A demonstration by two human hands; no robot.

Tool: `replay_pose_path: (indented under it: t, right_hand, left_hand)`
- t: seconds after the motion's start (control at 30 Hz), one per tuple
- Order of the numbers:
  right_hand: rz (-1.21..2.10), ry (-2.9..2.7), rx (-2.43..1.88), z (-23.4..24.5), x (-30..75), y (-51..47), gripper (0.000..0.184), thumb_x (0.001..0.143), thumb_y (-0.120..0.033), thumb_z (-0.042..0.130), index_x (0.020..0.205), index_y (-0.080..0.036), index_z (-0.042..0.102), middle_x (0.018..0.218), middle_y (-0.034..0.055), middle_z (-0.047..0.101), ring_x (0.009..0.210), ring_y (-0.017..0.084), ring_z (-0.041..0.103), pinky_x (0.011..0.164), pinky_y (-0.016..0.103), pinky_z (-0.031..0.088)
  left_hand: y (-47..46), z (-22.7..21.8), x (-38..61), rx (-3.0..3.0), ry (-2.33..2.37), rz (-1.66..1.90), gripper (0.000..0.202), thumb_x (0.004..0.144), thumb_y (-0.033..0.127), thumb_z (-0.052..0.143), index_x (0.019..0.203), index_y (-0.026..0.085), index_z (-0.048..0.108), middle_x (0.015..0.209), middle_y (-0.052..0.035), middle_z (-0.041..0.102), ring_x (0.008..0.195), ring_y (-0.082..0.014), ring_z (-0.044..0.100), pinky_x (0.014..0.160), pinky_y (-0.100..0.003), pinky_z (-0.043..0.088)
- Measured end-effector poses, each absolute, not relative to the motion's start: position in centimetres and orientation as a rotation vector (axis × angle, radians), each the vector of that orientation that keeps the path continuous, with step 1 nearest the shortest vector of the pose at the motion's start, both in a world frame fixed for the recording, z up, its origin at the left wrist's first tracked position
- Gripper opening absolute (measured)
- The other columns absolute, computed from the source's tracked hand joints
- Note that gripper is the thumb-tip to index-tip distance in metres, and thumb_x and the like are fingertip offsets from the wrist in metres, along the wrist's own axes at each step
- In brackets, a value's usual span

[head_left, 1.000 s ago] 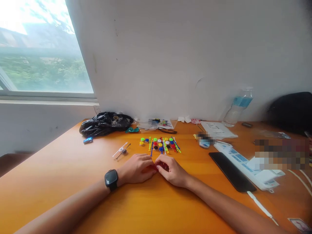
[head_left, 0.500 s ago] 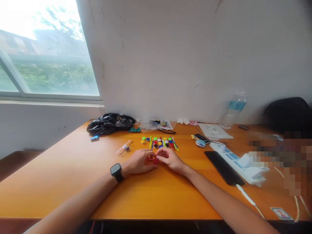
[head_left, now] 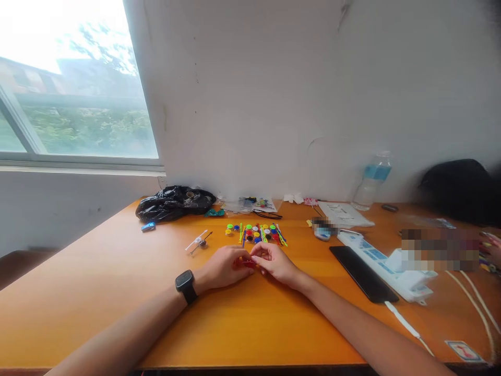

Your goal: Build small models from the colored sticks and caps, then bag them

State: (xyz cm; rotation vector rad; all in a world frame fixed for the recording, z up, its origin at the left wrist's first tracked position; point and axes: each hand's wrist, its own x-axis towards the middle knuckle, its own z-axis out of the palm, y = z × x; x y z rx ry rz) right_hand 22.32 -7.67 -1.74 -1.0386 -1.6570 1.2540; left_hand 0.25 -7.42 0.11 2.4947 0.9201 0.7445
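Note:
My left hand (head_left: 229, 266), with a dark watch on its wrist, is closed around a small red plastic piece (head_left: 248, 264). My right hand (head_left: 277, 262) meets it from the other side, thumb and forefinger pinched at the red piece's right end. Fingers cover much of that piece, so its full shape is hidden. Just beyond my hands lie several coloured round plastic pieces (head_left: 229, 232) and thin plastic sticks (head_left: 241, 233). Off to the left rest a white stick (head_left: 196, 239) and a dark stick (head_left: 202, 243), each with a round piece on it.
A black plastic bag (head_left: 172, 203) and a small blue packet (head_left: 148, 226) lie at the back left. On the right are a black phone (head_left: 362, 272), a white power strip (head_left: 371, 254) with cables, and a bottle (head_left: 370, 183). Another person's hand (head_left: 492, 248) shows at the right edge.
The red piece shows more clearly between my hands, which stay together in nearly the same place. The view has shifted slightly, and another person's hand now shows at the right edge.

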Motion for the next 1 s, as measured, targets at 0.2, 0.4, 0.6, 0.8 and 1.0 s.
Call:
replay_pose_path:
  t: [0.2, 0.4, 0.6, 0.8, 1.0]
  right_hand:
    - [1.272, -1.665, -1.044, -1.9, 22.3, -7.6, 0.044, 0.080, -0.054, 0.083, 0.093, -0.017, 0.064, 0.083, 0.0018, 0.067, 0.061, 0.012, 0.057, 0.052, 0.024, 0.044]
    - [1.365, -1.642, -1.095, -1.6, 22.5, -7.7, 0.055, 0.075, -0.061, 0.086, 0.100, -0.018, 0.063, 0.076, -0.0012, 0.067, 0.050, 0.012, 0.061, 0.048, 0.023, 0.043]
    - [1.337, -1.634, -1.072, -1.6, 22.7, -7.5, 0.050, 0.073, -0.054, 0.090, 0.096, -0.017, 0.065, 0.073, -0.0017, 0.064, 0.057, 0.013, 0.059, 0.052, 0.024, 0.042]
    - [1.282, -1.637, -1.041, -1.4, 22.8, -7.3, 0.038, 0.074, -0.044, 0.089, 0.091, -0.017, 0.068, 0.070, -0.0033, 0.059, 0.063, 0.013, 0.052, 0.060, 0.027, 0.042]
    - [1.177, -1.705, -1.044, -1.6, 22.8, -7.1, 0.032, 0.076, -0.041, 0.086, 0.089, -0.017, 0.070, 0.079, 0.0010, 0.065, 0.073, 0.015, 0.057, 0.067, 0.028, 0.044]
  left_hand:
    - [-7.4, 0.1, 0.4, 2.518, 0.930, 0.761, 0.016, 0.093, 0.035, 0.071, 0.090, 0.020, 0.071, 0.085, -0.0023, 0.072, 0.071, -0.0146, 0.062, 0.064, -0.023, 0.042]
    - [-7.7, 0.3, 0.4, 2.490, 0.923, 0.752, 0.017, 0.095, 0.037, 0.071, 0.093, 0.020, 0.073, 0.084, -0.0015, 0.072, 0.070, -0.0137, 0.062, 0.063, -0.023, 0.042]
    - [-8.0, 0.9, 0.3, 2.504, 0.913, 0.752, 0.016, 0.098, 0.032, 0.066, 0.091, 0.020, 0.073, 0.083, -0.0021, 0.073, 0.070, -0.0141, 0.062, 0.065, -0.024, 0.043]
    - [-8.0, 1.2, 0.4, 2.523, 0.912, 0.740, 0.018, 0.098, 0.032, 0.065, 0.087, 0.019, 0.072, 0.080, -0.0019, 0.071, 0.069, -0.0142, 0.062, 0.064, -0.024, 0.042]
    - [-8.0, 1.3, 0.3, 2.630, 0.925, 0.748, 0.022, 0.099, 0.032, 0.062, 0.084, 0.020, 0.070, 0.081, -0.0037, 0.072, 0.069, -0.0151, 0.062, 0.063, -0.025, 0.041]
